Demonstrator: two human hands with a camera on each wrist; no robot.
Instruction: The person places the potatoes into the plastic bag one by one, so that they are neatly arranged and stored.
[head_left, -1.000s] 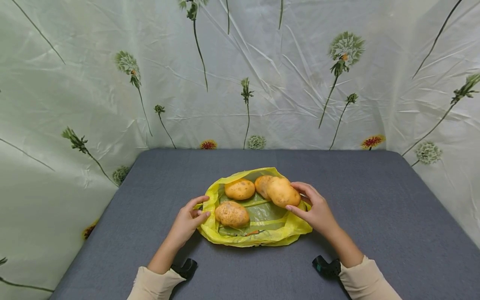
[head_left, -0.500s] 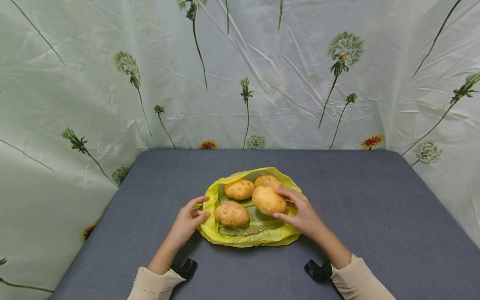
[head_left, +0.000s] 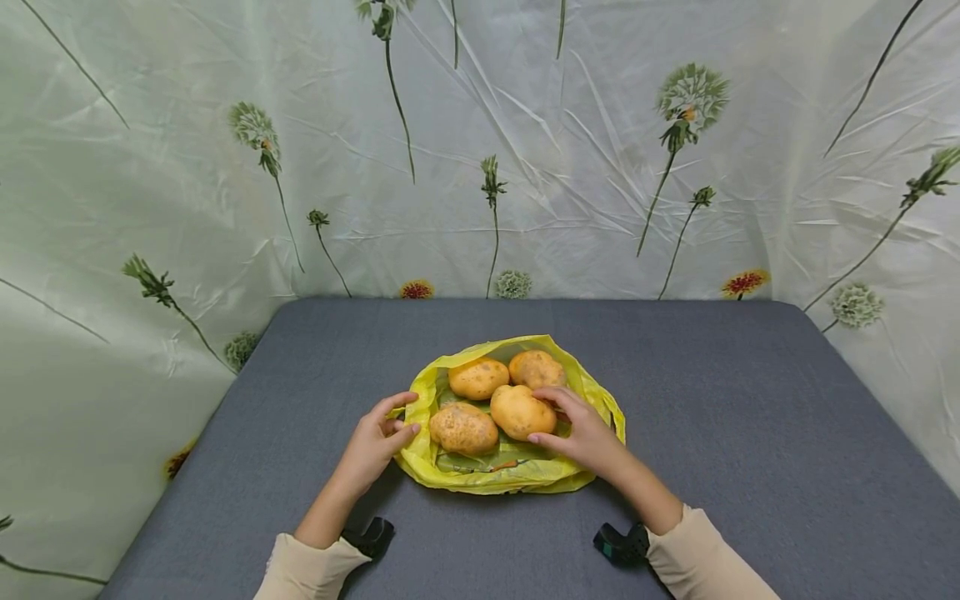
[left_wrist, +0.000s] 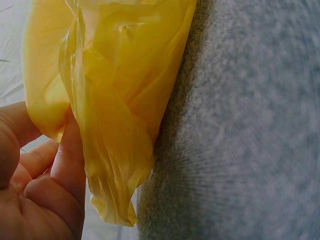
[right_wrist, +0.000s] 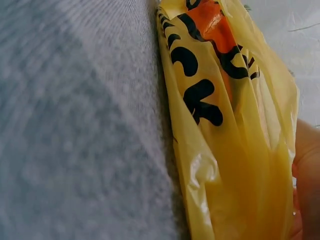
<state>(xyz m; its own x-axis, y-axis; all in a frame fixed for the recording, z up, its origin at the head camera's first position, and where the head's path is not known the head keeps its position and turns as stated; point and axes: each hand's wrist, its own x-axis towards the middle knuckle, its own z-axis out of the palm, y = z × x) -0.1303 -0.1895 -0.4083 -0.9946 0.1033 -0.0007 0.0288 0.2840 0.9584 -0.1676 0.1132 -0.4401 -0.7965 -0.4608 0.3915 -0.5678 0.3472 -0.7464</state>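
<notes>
A yellow plastic bag (head_left: 420, 458) lies with its mouth spread wide, and several potatoes are inside it. My right hand (head_left: 588, 433) reaches over the bag's right side and grips a smooth potato (head_left: 520, 412) between thumb and fingers. To its left is a rougher potato (head_left: 463, 428); behind are a potato (head_left: 478, 378) at back left and a potato (head_left: 537, 368) at back right. At the left rim my left hand (head_left: 377, 437) holds the bag's edge; the left wrist view shows its fingers (left_wrist: 67, 155) at the yellow plastic. The bag's wall mostly hides the right hand in the right wrist view.
The bag rests on a grey cloth-covered table (head_left: 337, 350). A pale flower-printed curtain (head_left: 585, 167) hangs behind and to the sides. Black wrist devices (head_left: 622, 543) sit by both cuffs. Black and orange print (right_wrist: 200, 100) marks the bag's near side.
My right hand has moved left and slightly down with the potato, from the bag's right rim to beside the rough potato. The right rim shows again. The left hand stays in place.
</notes>
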